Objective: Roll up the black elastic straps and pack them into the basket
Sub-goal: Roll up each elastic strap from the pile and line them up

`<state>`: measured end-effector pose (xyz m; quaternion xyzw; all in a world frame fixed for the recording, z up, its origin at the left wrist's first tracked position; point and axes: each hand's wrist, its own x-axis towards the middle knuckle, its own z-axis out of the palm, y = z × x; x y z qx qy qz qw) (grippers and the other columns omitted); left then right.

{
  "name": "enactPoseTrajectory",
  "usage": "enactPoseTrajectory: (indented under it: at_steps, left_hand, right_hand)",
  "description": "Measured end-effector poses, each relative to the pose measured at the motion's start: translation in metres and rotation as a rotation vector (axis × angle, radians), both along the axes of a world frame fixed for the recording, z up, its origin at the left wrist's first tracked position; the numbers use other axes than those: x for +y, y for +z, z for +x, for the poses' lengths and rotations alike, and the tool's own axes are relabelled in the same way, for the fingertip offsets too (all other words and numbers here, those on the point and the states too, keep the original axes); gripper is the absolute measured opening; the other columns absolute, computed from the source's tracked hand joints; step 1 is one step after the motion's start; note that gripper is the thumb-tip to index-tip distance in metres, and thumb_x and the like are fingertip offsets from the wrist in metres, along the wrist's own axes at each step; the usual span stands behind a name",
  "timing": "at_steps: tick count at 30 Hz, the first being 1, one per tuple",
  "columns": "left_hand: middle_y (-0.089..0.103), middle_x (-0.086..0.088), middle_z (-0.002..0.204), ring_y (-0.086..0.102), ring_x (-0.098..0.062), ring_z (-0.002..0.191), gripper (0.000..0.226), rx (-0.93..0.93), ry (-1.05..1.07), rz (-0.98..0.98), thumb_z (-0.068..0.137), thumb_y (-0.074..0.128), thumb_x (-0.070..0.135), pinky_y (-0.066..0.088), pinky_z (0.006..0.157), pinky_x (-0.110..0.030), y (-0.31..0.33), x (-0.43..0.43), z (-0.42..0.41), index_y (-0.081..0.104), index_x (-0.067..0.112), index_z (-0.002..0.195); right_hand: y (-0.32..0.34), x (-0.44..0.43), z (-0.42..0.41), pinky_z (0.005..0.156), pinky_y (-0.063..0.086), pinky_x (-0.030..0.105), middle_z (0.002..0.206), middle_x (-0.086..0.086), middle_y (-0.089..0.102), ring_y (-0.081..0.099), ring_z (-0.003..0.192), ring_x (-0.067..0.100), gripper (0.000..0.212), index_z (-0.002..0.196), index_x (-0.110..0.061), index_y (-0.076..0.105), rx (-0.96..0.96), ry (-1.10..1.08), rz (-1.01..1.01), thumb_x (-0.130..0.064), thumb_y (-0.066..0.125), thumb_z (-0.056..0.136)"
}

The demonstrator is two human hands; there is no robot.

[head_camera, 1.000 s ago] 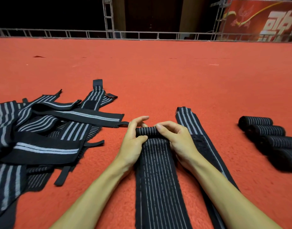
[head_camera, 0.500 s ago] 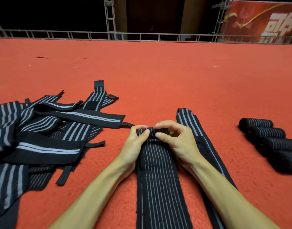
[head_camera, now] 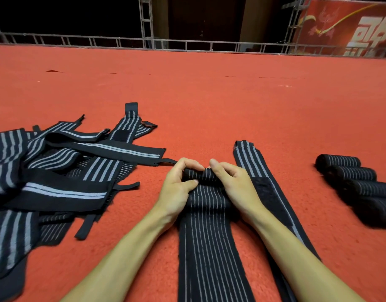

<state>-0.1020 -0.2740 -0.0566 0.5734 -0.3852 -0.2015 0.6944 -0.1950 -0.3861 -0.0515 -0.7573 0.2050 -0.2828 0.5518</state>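
A black elastic strap with thin grey stripes lies flat on the red carpet, running toward me. Its far end is wound into a small roll. My left hand grips the roll's left end, fingers curled over it and thumb beneath. My right hand grips the right end the same way. A second flat strap with a hook-and-loop patch lies just right of my right hand. A pile of unrolled straps lies at the left. Several finished rolls sit in a row at the right. No basket is in view.
Red carpet stretches ahead to a low metal truss railing. A red banner hangs at the back right. A loose strap tab from the pile reaches close to my left hand.
Both hands have turned the strap's far end over toward me, and the roll has grown thicker. My fingers have re-gripped over its top. The pile and the finished rolls are unmoved.
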Motion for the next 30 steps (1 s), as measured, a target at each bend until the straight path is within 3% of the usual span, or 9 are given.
enactPoseTrajectory:
  at_steps: [4,6,9,14,19,23,30]
  left_hand:
    - [0.061,0.004,0.091,0.057,-0.008,0.086,0.036,0.078,-0.033,0.018,0.081,0.046,-0.013,0.047,0.076,-0.020,0.000,0.000,-0.001,0.058,0.017,0.096]
    - [0.063,0.003,0.086,0.059,-0.008,0.080,0.035,0.174,-0.086,0.008,0.087,0.044,-0.009,0.049,0.071,-0.021,0.001,0.001,-0.001,0.055,0.019,0.105]
    - [0.064,0.003,0.085,0.062,-0.005,0.076,0.023,0.280,-0.100,0.002,0.093,0.048,0.012,0.049,0.071,-0.021,0.001,-0.001,-0.004,0.047,0.018,0.116]
    - [0.058,-0.001,0.105,0.060,-0.007,0.094,0.048,0.294,-0.068,0.073,0.084,0.051,0.054,0.047,0.090,-0.030,-0.005,-0.004,-0.003,0.045,0.019,0.117]
    - [0.060,0.001,0.093,0.060,-0.004,0.081,0.024,0.230,-0.011,0.113,0.090,0.053,0.040,0.046,0.077,-0.026,-0.004,-0.004,-0.002,0.049,0.020,0.103]
    - [0.059,-0.003,0.091,0.057,-0.013,0.086,0.030,0.178,0.032,0.043,0.079,0.067,0.036,0.047,0.079,-0.030,-0.005,-0.002,0.001,0.053,0.016,0.097]
    - [0.059,-0.011,0.091,0.054,-0.024,0.087,0.021,0.243,0.029,-0.038,0.074,0.065,0.011,0.045,0.075,-0.033,-0.004,-0.002,0.006,0.058,0.016,0.093]
  right_hand:
    - [0.003,0.002,0.000,0.073,0.051,0.023,0.083,0.001,0.072,0.065,0.078,0.008,0.020,0.089,-0.009,0.073,-0.113,0.014,0.142,-0.028,0.067,0.087]
    - [0.003,0.002,-0.001,0.070,0.051,0.019,0.081,-0.003,0.072,0.065,0.077,0.005,0.014,0.090,-0.010,0.073,-0.137,0.020,0.168,-0.022,0.070,0.085]
    - [0.002,0.002,-0.003,0.076,0.054,0.024,0.087,-0.003,0.073,0.067,0.084,0.009,0.009,0.092,-0.015,0.073,-0.161,0.041,0.170,-0.014,0.073,0.082]
    - [0.003,0.001,-0.005,0.084,0.054,0.036,0.091,0.002,0.073,0.067,0.088,0.017,0.021,0.091,-0.013,0.073,-0.225,0.073,0.204,0.003,0.073,0.077]
    - [0.004,0.000,-0.007,0.090,0.049,0.024,0.094,-0.003,0.073,0.066,0.096,0.009,0.024,0.085,-0.010,0.073,-0.267,0.080,0.142,0.010,0.073,0.071]
    - [0.004,0.001,-0.006,0.082,0.052,0.022,0.092,-0.004,0.073,0.066,0.090,0.008,0.024,0.091,-0.012,0.072,-0.261,0.112,0.160,0.006,0.072,0.075]
    - [0.001,0.002,0.000,0.090,0.046,0.022,0.104,-0.008,0.069,0.062,0.099,0.005,0.021,0.109,-0.021,0.067,-0.095,0.017,-0.027,-0.030,0.053,0.097]
